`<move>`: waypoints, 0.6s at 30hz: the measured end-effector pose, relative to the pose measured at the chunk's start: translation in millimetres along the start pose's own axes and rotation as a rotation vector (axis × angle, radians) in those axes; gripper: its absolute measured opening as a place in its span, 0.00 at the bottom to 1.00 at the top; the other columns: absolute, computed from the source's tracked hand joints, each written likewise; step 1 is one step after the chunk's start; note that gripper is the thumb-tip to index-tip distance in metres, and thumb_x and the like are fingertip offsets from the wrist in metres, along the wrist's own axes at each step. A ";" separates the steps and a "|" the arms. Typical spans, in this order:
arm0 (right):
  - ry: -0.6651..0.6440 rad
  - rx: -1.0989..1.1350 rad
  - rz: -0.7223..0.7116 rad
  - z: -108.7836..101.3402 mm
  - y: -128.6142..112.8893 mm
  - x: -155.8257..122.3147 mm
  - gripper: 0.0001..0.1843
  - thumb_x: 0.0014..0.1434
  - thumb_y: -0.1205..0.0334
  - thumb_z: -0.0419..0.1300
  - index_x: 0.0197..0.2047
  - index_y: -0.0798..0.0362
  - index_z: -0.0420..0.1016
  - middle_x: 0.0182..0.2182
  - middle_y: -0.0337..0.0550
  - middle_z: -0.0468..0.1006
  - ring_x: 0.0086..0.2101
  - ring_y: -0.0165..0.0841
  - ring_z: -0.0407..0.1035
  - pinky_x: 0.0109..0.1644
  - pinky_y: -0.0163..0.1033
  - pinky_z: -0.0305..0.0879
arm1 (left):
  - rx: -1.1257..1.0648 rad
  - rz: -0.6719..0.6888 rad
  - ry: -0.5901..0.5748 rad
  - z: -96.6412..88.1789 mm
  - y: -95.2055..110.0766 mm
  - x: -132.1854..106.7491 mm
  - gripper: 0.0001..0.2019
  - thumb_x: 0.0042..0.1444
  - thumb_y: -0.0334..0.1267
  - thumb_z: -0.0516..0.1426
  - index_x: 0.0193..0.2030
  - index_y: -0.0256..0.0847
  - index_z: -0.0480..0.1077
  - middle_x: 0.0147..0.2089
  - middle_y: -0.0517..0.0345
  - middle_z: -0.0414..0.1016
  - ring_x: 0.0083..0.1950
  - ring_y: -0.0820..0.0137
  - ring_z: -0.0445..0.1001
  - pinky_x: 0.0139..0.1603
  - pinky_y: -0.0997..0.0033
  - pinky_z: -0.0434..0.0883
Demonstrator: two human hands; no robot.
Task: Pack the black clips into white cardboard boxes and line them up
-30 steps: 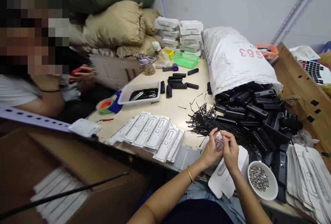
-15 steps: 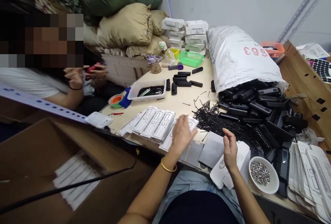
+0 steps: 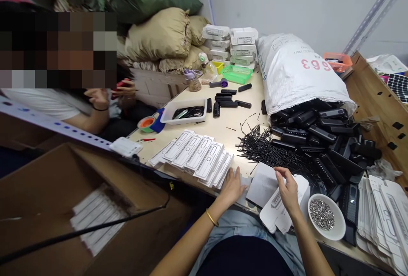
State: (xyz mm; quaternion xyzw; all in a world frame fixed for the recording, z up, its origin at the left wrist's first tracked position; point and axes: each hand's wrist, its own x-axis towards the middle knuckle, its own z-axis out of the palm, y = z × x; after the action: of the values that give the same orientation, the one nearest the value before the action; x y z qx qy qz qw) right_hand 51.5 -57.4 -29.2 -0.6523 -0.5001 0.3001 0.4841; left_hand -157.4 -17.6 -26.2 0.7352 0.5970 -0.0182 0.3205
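My left hand (image 3: pixel 233 189) is open, fingers apart and pointing forward, beside the near end of a slanted row of slim white printed boxes (image 3: pixel 208 160). Its fingertips are close to the last box; I cannot tell if they touch it. My right hand (image 3: pixel 288 191) hovers over flat white printed cartons (image 3: pixel 276 210) at the table edge. Its fingers are loosely bent, thumb and forefinger a little apart, with nothing visible in them. Between the hands lies a plain pale sheet or flap (image 3: pixel 262 184).
Black thin sticks (image 3: pixel 267 148) lie piled ahead, beside black plastic cases (image 3: pixel 318 131) spilling from a white sack (image 3: pixel 299 72). A bowl of small metal parts (image 3: pixel 341 225) stands right, near stacked flat cartons (image 3: pixel 376 220). A cardboard box (image 3: pixel 105 165) and a co-worker (image 3: pixel 79 110) are left.
My left hand has let go of a white box, now at the end of the row, and drawn back toward me. My right hand's fingers have bent forward over the cartons.
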 end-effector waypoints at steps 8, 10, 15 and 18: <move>-0.006 0.029 0.032 -1.2 5.2 2.2 0.16 0.60 0.51 0.52 0.43 0.53 0.71 0.42 0.47 0.75 0.43 0.38 0.68 0.50 0.44 0.61 | -0.103 0.175 -0.253 -43.7 -23.5 -33.0 0.34 0.46 0.45 0.60 0.60 0.37 0.61 0.64 0.43 0.59 0.65 0.54 0.56 0.63 0.60 0.57; -0.012 0.038 0.047 -0.4 6.4 2.6 0.16 0.59 0.50 0.52 0.43 0.52 0.71 0.41 0.47 0.75 0.43 0.38 0.68 0.50 0.45 0.62 | -0.272 0.367 -0.581 -83.9 -44.1 -55.5 0.23 0.47 0.50 0.59 0.49 0.43 0.70 0.52 0.51 0.74 0.53 0.59 0.71 0.54 0.65 0.68; -0.028 0.042 0.081 0.7 5.6 4.3 0.16 0.59 0.50 0.53 0.43 0.52 0.70 0.41 0.46 0.75 0.43 0.38 0.69 0.50 0.44 0.62 | -0.140 -0.435 0.496 -188.1 -148.2 -60.0 0.19 0.58 0.47 0.43 0.45 0.38 0.67 0.44 0.48 0.75 0.46 0.60 0.74 0.49 0.61 0.68; -0.030 0.027 0.093 -0.4 4.7 3.9 0.16 0.58 0.49 0.53 0.43 0.51 0.70 0.41 0.46 0.75 0.43 0.38 0.69 0.50 0.44 0.62 | -0.079 -0.584 0.520 -217.8 -206.9 -28.6 0.24 0.50 0.44 0.52 0.49 0.27 0.64 0.49 0.32 0.71 0.54 0.47 0.67 0.54 0.49 0.62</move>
State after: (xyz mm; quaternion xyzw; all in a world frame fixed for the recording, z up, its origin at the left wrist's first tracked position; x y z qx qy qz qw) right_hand 54.8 -54.0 -33.1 -0.6636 -0.4725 0.3387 0.4708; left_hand -427.1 81.9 65.4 0.5016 0.8426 0.1015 0.1679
